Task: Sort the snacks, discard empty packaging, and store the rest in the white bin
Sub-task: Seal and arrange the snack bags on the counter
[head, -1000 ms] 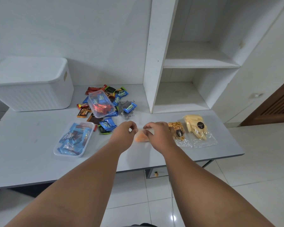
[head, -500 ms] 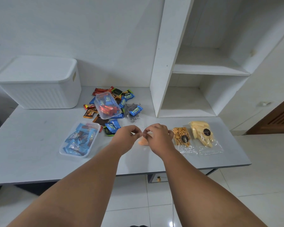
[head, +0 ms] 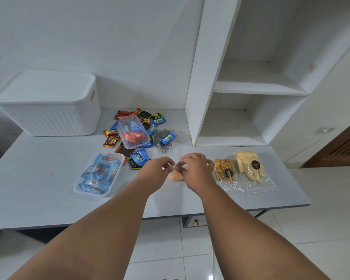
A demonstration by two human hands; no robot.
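My left hand (head: 157, 170) and my right hand (head: 196, 168) meet over the table's middle, both pinching the top of a clear bag with orange snacks (head: 176, 176). The bag's lower part rests between my hands. Right of it lie a clear bag of brown nuts (head: 224, 170) and a clear bag of yellow chips (head: 250, 166). A pile of wrapped chocolates (head: 150, 126) lies behind, with a clear tub (head: 132, 134) on it. Another clear tub of blue wrappers (head: 99, 174) sits to the left. The white bin (head: 47, 104), lid on, stands at the back left.
A white shelf unit (head: 240, 110) stands on the grey table (head: 38, 190) at the back right, its compartments bare. A small clear bag with dark rings (head: 164, 142) lies next to the pile. White tiled floor shows below the table's front edge.
My hands have closed together and lifted slightly, now pinching the top of the orange snack bag between them. The view has shifted a little to the left.
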